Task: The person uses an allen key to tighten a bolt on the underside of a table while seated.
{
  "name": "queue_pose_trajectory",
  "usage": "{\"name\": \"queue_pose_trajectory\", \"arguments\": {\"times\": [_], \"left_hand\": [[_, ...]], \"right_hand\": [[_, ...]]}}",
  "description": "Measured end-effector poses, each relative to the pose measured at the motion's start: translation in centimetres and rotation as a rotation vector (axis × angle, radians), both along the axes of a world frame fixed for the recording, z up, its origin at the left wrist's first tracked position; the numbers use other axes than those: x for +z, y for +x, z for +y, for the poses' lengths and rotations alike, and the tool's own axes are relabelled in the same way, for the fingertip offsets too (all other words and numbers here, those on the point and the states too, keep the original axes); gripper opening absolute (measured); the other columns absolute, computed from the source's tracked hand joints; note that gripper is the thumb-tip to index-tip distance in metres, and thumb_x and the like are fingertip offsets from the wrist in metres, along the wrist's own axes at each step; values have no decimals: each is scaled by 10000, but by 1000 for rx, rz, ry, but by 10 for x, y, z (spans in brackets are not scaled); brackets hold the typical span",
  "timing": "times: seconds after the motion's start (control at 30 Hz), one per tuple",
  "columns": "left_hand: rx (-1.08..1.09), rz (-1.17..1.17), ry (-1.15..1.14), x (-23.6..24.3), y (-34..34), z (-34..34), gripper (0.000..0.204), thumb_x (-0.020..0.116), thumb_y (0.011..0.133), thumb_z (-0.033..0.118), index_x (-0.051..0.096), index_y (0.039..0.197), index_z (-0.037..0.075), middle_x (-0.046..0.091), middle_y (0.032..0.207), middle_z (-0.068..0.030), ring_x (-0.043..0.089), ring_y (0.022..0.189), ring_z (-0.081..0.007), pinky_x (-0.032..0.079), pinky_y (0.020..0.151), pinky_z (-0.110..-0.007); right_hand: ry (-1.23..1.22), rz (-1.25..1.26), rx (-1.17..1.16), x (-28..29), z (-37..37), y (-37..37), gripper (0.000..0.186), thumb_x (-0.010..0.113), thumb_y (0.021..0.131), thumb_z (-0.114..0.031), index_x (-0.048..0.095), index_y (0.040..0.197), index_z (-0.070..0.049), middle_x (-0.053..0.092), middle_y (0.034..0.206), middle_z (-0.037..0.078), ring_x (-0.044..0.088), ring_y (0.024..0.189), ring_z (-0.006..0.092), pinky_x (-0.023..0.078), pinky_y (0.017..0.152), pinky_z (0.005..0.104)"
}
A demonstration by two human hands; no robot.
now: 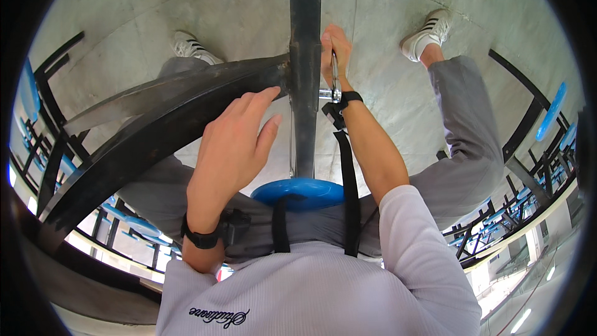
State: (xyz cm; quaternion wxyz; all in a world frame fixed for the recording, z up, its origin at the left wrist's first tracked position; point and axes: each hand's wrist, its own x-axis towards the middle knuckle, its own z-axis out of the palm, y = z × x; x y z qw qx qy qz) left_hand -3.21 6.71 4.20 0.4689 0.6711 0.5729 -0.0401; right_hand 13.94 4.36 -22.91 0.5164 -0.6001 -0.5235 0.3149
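A black metal post (305,12) runs down the middle, and a thick curved black beam (149,130) joins it from the left. My right hand (336,53) is closed around the handle of a chrome ratchet wrench (336,74) just right of the post. The wrench's socket (324,94) points left against the post's side; whatever fastener it fits is hidden. My left hand (233,140) is open, its fingers stretched toward the joint of beam and post. Its fingertips overlap the beam's edge, and I see nothing held in it.
A round blue seat (298,193) lies between my thighs at the post's near end. Black straps (348,193) hang down my front. Rows of black frames with blue seats (551,112) stand left and right on the grey concrete floor (379,18). My legs straddle the post.
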Motion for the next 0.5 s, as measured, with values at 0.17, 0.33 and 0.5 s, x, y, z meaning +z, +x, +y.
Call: {"name": "queue_pose_trajectory", "arguments": {"times": [0.17,0.33,0.5], "left_hand": [[-4,-38,22,0,-3,0,315,536,825,115,508,1126,25,573,953,-152,568,880,-285,449,758,-341],[18,-46,19,1,-5,-3,315,532,828,116,503,1126,17,567,945,-157,562,875,-301,445,760,-347],[-20,-59,52,5,-8,-7,306,526,832,117,506,1118,11,564,937,-159,556,869,-312,441,756,-354]], "right_hand": [[50,8,-44,0,-2,-4,182,487,786,-68,495,630,25,517,688,147,506,640,288,403,566,336],[-130,44,-82,-8,-26,-6,192,506,785,-66,491,616,23,513,646,153,505,607,291,395,554,341],[-133,-10,-53,2,-34,-4,234,503,800,-67,437,592,14,426,580,139,423,549,268,335,504,337]]}}
